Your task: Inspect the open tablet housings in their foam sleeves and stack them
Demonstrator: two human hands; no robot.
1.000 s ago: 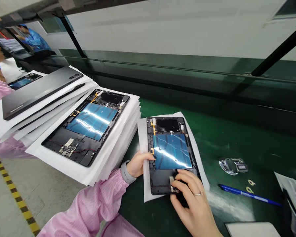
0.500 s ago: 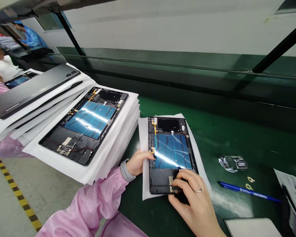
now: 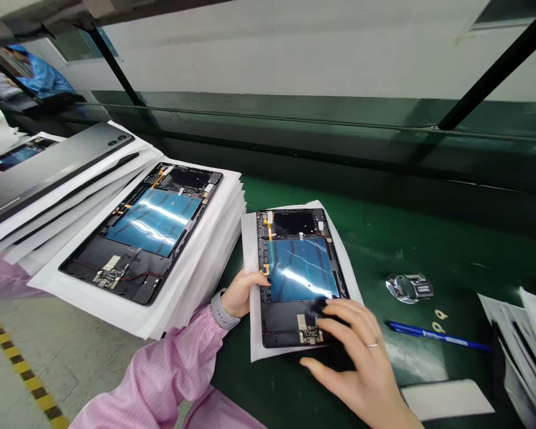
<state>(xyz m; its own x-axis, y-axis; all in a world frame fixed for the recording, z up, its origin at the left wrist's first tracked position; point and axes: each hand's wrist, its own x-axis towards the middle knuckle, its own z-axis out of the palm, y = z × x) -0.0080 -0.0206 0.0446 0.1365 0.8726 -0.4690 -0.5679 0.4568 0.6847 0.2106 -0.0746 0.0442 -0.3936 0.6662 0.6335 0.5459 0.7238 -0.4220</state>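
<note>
An open tablet housing (image 3: 301,271) lies face up on a white foam sheet (image 3: 250,256), showing a blue battery panel and a black frame. My left hand (image 3: 239,295) grips the housing's left edge together with the sheet, its thumb on the frame. My right hand (image 3: 357,351) rests over the lower right corner, fingertips on the black frame just right of a small circuit board (image 3: 309,333). The thumb lies below the sheet's edge. That hand hides the housing's lower right corner.
At left, a stack of sheets holds another open housing (image 3: 138,238), with a dark grey tablet back cover (image 3: 49,173) on a stack beside it. On the green mat (image 3: 406,250) lie a blue pen (image 3: 433,336), a metal part (image 3: 408,288) and papers (image 3: 513,333).
My right hand has lifted off the small circuit board and moved right, leaving the board visible. The housing has turned slightly, and the whole view has shifted left.
</note>
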